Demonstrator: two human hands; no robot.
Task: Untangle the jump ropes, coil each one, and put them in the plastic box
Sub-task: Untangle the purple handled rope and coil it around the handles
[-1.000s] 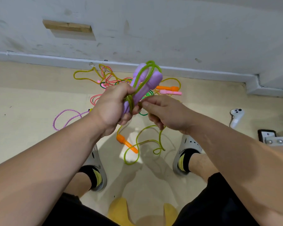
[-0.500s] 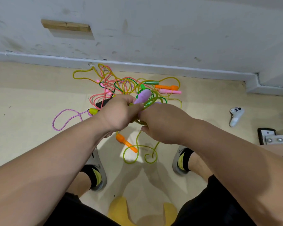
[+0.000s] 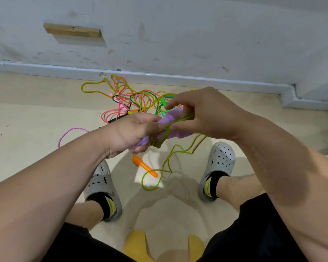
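My left hand (image 3: 129, 133) grips the lower ends of two purple jump-rope handles (image 3: 171, 118) held together, with an olive-green rope (image 3: 159, 138) wound round them. My right hand (image 3: 203, 112) pinches that green rope at the handles' upper part. The loose green rope tail (image 3: 170, 161) hangs down to the floor between my feet. Beyond my hands a tangle of pink, yellow and green ropes (image 3: 133, 97) lies against the wall. An orange handle (image 3: 144, 166) lies on the floor below my hands. The plastic box is out of view.
A purple-and-white cord (image 3: 68, 133) loops on the floor at left. My grey clogs (image 3: 102, 188) (image 3: 219, 163) stand either side of the rope tail. A yellow stool edge (image 3: 140, 244) shows at the bottom. A white skirting board (image 3: 178, 78) runs along the wall.
The purple handles went from upright to lying slanted between my hands. My right hand moved up and over them with the green rope, and the tail on the floor shifted right.
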